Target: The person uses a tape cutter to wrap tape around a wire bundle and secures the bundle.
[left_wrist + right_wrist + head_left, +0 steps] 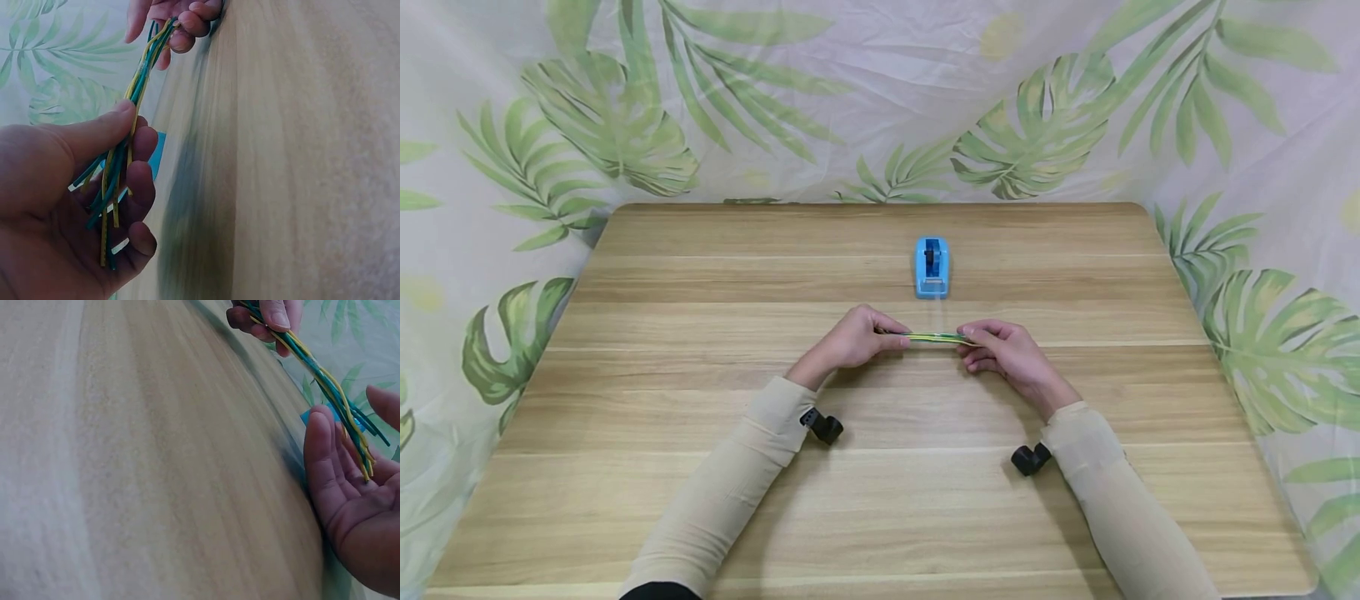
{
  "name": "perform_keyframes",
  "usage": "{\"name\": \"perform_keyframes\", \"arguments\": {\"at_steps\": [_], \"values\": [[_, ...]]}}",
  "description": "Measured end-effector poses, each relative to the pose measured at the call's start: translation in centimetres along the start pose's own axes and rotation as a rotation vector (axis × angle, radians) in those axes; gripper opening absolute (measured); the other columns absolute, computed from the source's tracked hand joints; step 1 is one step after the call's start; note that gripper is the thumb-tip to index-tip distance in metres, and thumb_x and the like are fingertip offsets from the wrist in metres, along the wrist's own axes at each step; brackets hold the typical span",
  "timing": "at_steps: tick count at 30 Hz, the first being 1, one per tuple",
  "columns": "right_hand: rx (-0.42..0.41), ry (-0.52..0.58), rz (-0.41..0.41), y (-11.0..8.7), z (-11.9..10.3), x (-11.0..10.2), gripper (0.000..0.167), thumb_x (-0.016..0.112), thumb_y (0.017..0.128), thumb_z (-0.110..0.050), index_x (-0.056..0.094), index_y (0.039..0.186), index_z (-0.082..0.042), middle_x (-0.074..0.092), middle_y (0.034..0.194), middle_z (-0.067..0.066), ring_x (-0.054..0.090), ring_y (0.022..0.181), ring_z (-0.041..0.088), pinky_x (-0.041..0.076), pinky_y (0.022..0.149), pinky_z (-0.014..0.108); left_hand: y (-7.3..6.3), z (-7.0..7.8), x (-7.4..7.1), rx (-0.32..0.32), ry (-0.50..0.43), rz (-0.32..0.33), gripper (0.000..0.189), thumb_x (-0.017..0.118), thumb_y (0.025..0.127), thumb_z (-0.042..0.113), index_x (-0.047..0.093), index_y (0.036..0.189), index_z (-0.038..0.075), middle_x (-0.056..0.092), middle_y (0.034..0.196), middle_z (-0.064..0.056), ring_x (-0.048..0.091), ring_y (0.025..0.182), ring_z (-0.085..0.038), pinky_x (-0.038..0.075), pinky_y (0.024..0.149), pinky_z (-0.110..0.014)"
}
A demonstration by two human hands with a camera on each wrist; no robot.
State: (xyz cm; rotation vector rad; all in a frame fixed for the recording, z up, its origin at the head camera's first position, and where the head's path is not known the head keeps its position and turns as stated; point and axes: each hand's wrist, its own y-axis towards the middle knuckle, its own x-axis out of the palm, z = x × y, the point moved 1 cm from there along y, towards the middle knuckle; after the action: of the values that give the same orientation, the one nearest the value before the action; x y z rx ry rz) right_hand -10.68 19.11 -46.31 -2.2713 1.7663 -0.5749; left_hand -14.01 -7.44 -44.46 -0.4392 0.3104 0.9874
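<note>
My left hand (859,337) pinches a bundle of thin green and yellow wires (934,338) between thumb and fingers, level over the table. In the left wrist view their loose ends fan out across the palm. At the other end, my right hand (1011,354) supports the wires on its fingers, the thumb apart from them in the right wrist view. A clear strip of tape (937,315) runs from the blue tape dispenser (932,289) towards the bundle's middle. Something shiny and clear lies on the wires there.
The dispenser stands beyond both hands on the wood-grain table (760,275). A leaf-patterned cloth (895,92) hangs behind and at the sides of the table. Small black cameras (823,427) are strapped on both wrists.
</note>
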Motion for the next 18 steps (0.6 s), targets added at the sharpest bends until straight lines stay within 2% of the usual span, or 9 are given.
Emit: {"name": "perform_keyframes", "arguments": {"at_steps": [3,6,12,18], "values": [[0.028,-0.005,-0.008,0.05,-0.05,-0.09,0.048,0.059,0.104,-0.026,0.053,0.136,0.010,0.071,0.097,0.014,0.067,0.073,0.014,0.059,0.070,0.027,-0.05,0.04,0.03,0.014,0.027,0.020,0.018,0.077,0.091,0.017,0.080,0.106,0.007,0.073,0.089,-0.005,0.048,0.059,-0.009,0.038,0.053,-0.023],[0.047,-0.010,-0.018,0.09,-0.06,-0.16,0.046,0.059,0.104,-0.028,0.056,0.133,0.007,0.071,0.095,0.013,0.066,0.070,0.013,0.059,0.067,0.027,-0.02,0.03,0.09,0.040,0.049,0.040,0.016,0.077,0.090,0.016,0.081,0.104,0.009,0.074,0.096,-0.002,0.051,0.068,-0.011,0.040,0.057,-0.024],[0.042,-0.010,-0.022,0.07,-0.06,-0.17,0.025,0.067,0.099,-0.017,0.066,0.116,0.002,0.070,0.086,0.011,0.065,0.066,0.013,0.059,0.064,0.028,-0.03,0.01,0.22,0.090,0.069,0.064,0.014,0.078,0.089,0.015,0.081,0.102,0.010,0.075,0.096,-0.002,0.060,0.080,-0.011,0.047,0.065,-0.026],[0.003,0.009,-0.017,0.11,-0.08,-0.01,0.031,0.064,0.098,-0.005,0.060,0.126,0.009,0.070,0.085,0.010,0.066,0.067,0.012,0.058,0.064,0.026,-0.04,-0.01,0.33,0.110,0.102,0.081,0.013,0.079,0.089,0.015,0.082,0.101,0.012,0.075,0.095,0.000,0.060,0.080,-0.011,0.047,0.067,-0.027]]}}
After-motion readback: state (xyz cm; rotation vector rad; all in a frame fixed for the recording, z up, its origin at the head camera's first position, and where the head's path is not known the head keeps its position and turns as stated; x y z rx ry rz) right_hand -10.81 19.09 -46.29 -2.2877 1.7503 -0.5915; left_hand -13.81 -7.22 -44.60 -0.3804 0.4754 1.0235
